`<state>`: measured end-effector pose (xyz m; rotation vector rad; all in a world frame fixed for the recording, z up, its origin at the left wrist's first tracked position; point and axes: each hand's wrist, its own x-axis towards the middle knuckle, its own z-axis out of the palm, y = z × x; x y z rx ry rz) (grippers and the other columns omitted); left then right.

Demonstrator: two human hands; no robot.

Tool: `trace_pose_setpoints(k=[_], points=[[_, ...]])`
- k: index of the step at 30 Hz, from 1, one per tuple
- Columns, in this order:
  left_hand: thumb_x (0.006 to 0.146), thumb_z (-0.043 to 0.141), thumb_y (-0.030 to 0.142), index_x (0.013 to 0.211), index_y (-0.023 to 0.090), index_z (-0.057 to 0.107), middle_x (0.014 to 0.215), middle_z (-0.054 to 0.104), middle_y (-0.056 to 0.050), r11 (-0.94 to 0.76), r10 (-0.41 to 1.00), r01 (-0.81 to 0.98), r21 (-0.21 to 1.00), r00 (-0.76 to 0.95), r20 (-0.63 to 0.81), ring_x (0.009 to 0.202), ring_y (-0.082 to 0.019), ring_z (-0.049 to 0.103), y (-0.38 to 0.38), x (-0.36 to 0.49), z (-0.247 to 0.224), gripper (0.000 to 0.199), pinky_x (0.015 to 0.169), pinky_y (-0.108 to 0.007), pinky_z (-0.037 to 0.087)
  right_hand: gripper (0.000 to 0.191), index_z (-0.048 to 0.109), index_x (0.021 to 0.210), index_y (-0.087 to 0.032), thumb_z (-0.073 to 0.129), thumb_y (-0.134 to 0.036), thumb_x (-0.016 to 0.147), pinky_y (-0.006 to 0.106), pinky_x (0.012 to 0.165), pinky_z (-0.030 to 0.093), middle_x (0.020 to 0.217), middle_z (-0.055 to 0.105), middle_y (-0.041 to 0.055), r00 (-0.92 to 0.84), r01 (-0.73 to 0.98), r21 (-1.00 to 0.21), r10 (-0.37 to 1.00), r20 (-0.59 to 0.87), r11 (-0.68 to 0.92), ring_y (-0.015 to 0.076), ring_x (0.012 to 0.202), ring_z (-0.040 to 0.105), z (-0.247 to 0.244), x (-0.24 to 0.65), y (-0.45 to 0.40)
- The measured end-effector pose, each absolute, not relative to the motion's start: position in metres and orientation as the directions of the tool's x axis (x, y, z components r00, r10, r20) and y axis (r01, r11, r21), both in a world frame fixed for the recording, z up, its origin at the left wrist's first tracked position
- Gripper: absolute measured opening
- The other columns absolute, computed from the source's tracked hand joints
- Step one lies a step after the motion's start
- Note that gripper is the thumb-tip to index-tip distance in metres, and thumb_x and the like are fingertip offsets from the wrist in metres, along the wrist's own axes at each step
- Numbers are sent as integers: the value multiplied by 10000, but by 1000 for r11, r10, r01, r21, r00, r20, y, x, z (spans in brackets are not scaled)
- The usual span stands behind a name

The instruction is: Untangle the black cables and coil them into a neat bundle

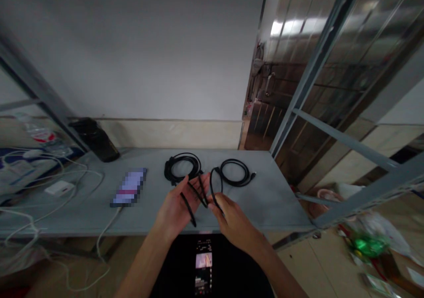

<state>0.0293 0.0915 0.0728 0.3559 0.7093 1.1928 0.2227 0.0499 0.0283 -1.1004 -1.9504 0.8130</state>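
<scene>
A black cable (198, 194) is looped between my two hands above the front part of the grey table (265, 209). It lies across the palm and fingers of my left hand (179, 205), which is turned up with the thumb raised. The fingers of my right hand (228, 218) are closed on the same cable, with a loop rising above them. Behind my left hand lies a thick black cable coil (168, 170). To its right rests a second, thinner coil (247, 174) with a plug at its right side.
A phone (129, 187) with a white cable lies left of my hands. Further left are a white charger (59, 188), tangled white cords, a dark bottle (94, 139) and a clear bottle (48, 137). Metal frame posts (314, 68) rise at both table ends.
</scene>
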Motion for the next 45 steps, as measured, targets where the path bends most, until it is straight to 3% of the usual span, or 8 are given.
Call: trace_pose_setpoints(k=[5, 9, 19, 26, 29, 34, 41, 45], points=[[1216, 436, 279, 1428, 85, 733, 1047, 866, -148, 377, 914, -807, 455, 242, -327, 871, -229, 858, 118, 30, 93, 414, 836, -335, 723, 195, 530, 1353, -250, 414, -340, 1225, 442, 969, 621, 1253, 793, 161, -369, 420, -789, 879, 303, 448, 322, 1157, 808, 33, 200, 79], [1220, 447, 292, 1345, 135, 767, 1046, 869, -119, 355, 932, -779, 517, 249, -264, 846, -230, 854, 142, 16, 93, 378, 702, -320, 696, 268, 483, 1464, -241, 407, -295, 1213, 432, 960, 644, 1306, 784, 162, -399, 375, -764, 835, 378, 525, 304, 1133, 814, 36, 184, 108], [1222, 456, 304, 1110, 140, 812, 999, 850, -126, 284, 953, -725, 628, 140, -269, 826, -213, 829, 211, -20, 92, 407, 779, -330, 708, 332, 534, 1524, -190, 483, -366, 1246, 484, 1020, 656, 1362, 795, 201, -585, 512, -409, 655, 478, 755, 328, 1190, 810, 36, 139, 180], [1211, 582, 396, 1144, 130, 786, 724, 655, 57, 205, 979, -683, 701, 149, -141, 421, -39, 359, 252, -56, 50, 342, 634, -229, 614, 337, 645, 1496, -186, 646, -335, 1194, 451, 1095, 585, 1273, 815, 133, -686, 611, -92, 583, 435, 787, 287, 1204, 761, 6, 140, 230], [1038, 845, 321, 1117, 144, 808, 624, 491, 107, 133, 991, -477, 869, 90, -102, 425, -44, 329, 258, -60, 23, 197, 642, -240, 602, 84, 751, 1202, -182, 691, -182, 1144, 419, 1085, 568, 1172, 805, 110, -684, 639, -95, 621, 383, 763, 267, 1168, 736, -17, 148, 242], [871, 924, 419, 1025, 186, 811, 649, 482, 83, -123, 981, -199, 972, -173, 89, 489, -91, 423, 266, -61, -7, 301, 643, -304, 568, 111, 765, 1210, -182, 727, -252, 1133, 442, 1167, 514, 1197, 771, 105, -644, 641, -156, 637, 423, 752, 282, 1252, 663, -37, 155, 247], [862, 913, 518, 1121, 211, 816, 855, 717, -22, -214, 827, 395, 893, -414, 381, 809, -253, 667, 265, -75, -19, 412, 795, -383, 565, 172, 785, 1252, -213, 797, -236, 1082, 485, 1266, 434, 1409, 716, 115, -502, 630, -360, 715, 487, 688, 280, 1403, 597, -44, 155, 248], [902, 852, 466, 1214, 219, 774, 1069, 783, -69, -188, 782, 458, 869, -465, 414, 998, -305, 744, 267, -84, -32, 405, 982, -457, 606, 295, 752, 1351, -215, 790, -227, 1060, 492, 1273, 454, 1492, 674, 132, -417, 616, -452, 754, 508, 645, 301, 1449, 571, -45, 156, 244]])
